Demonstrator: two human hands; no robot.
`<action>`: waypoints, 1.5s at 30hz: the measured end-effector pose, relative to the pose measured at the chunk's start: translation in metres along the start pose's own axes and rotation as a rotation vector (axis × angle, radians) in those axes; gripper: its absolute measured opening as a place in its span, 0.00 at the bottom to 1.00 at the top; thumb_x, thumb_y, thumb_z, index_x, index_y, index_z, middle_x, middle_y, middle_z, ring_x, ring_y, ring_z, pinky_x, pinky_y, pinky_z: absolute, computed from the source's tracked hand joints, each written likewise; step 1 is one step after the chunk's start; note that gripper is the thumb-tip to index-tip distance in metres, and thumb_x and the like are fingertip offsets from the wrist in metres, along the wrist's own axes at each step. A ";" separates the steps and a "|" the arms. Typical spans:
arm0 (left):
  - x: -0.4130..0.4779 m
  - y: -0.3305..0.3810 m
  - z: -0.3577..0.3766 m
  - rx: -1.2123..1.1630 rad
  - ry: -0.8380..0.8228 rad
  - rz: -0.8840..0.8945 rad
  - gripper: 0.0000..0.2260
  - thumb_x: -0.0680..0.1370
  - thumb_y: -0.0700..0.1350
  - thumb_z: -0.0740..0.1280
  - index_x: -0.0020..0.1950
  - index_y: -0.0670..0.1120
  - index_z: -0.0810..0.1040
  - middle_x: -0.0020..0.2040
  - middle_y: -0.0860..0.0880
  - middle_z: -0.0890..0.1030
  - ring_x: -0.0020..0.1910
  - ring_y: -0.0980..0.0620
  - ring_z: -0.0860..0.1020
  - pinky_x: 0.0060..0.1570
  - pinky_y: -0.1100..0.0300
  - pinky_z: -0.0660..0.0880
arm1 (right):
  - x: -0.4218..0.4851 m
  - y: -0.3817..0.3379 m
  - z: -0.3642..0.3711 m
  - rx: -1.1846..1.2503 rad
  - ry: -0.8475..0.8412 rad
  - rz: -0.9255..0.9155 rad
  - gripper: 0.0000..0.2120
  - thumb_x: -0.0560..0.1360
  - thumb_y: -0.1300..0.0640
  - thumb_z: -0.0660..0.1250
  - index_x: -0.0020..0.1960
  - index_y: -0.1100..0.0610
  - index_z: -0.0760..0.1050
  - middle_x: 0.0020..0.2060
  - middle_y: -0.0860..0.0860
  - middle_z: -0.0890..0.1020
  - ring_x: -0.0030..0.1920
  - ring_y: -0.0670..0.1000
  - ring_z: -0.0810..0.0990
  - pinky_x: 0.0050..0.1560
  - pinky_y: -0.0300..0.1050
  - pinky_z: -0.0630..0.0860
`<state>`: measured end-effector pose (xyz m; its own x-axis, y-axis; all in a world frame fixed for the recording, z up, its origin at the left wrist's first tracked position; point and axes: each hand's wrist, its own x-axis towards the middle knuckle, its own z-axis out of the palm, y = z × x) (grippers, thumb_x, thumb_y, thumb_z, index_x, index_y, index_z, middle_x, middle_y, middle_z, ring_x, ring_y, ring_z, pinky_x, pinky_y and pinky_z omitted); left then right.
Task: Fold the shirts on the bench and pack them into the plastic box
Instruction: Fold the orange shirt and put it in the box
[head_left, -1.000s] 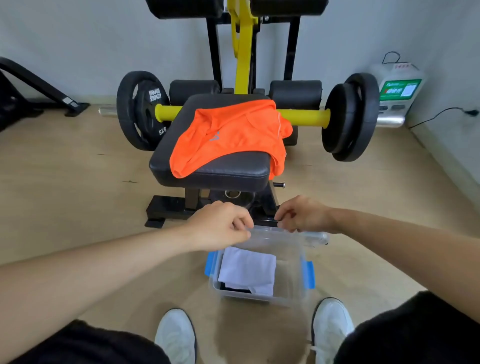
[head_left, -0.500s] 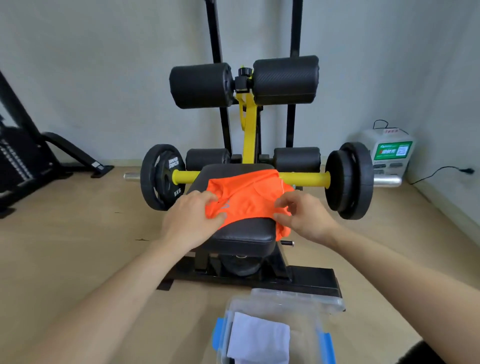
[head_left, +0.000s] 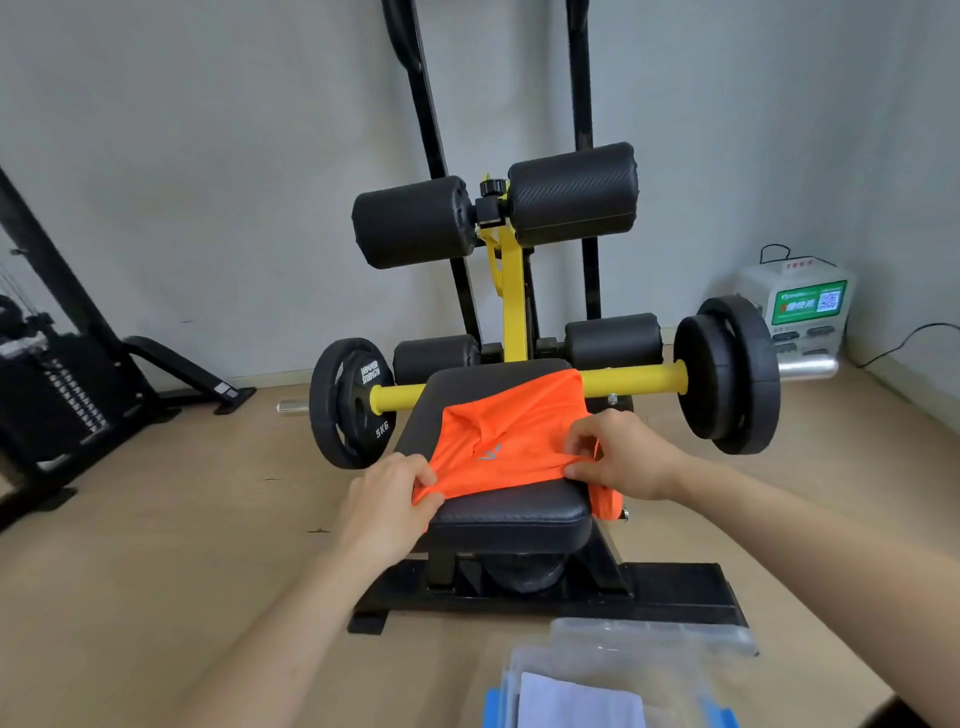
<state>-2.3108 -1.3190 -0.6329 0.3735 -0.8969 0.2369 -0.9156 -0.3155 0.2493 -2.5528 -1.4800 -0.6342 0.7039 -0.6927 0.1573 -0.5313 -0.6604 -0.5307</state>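
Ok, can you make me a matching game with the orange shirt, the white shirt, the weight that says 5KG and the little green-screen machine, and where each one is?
Things
1. orange shirt
2. white shirt
3. 5KG weight plate
4. green-screen machine

Places
A. in the plastic box
B. in the corner by the wall
C. on the yellow bar
D. on the bench seat, pinched by the left hand and right hand

Pairs: 1-D, 2-A, 3-C, 4-B
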 end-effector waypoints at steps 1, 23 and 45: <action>0.001 -0.002 0.000 -0.017 0.030 -0.011 0.04 0.78 0.53 0.69 0.48 0.56 0.75 0.48 0.55 0.79 0.45 0.50 0.78 0.46 0.53 0.74 | -0.004 -0.004 -0.005 0.045 -0.067 0.006 0.08 0.71 0.54 0.76 0.39 0.49 0.77 0.35 0.45 0.79 0.37 0.46 0.76 0.41 0.42 0.74; -0.004 -0.009 -0.005 -0.391 0.018 -0.015 0.15 0.77 0.49 0.70 0.63 0.56 0.79 0.50 0.58 0.83 0.50 0.57 0.81 0.58 0.52 0.78 | -0.006 -0.017 0.018 -0.091 0.087 -0.199 0.04 0.71 0.54 0.76 0.43 0.52 0.82 0.41 0.46 0.80 0.43 0.49 0.77 0.50 0.50 0.75; 0.004 0.004 0.019 -0.562 0.144 0.175 0.08 0.73 0.42 0.76 0.47 0.54 0.86 0.58 0.55 0.81 0.59 0.58 0.77 0.63 0.53 0.73 | -0.004 -0.038 0.040 -0.136 0.000 -0.256 0.32 0.68 0.39 0.74 0.69 0.47 0.73 0.57 0.47 0.79 0.57 0.51 0.75 0.59 0.49 0.73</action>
<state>-2.3155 -1.3299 -0.6488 0.2768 -0.8574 0.4339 -0.7608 0.0803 0.6440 -2.5169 -1.4404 -0.6477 0.8234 -0.4982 0.2717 -0.3945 -0.8467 -0.3570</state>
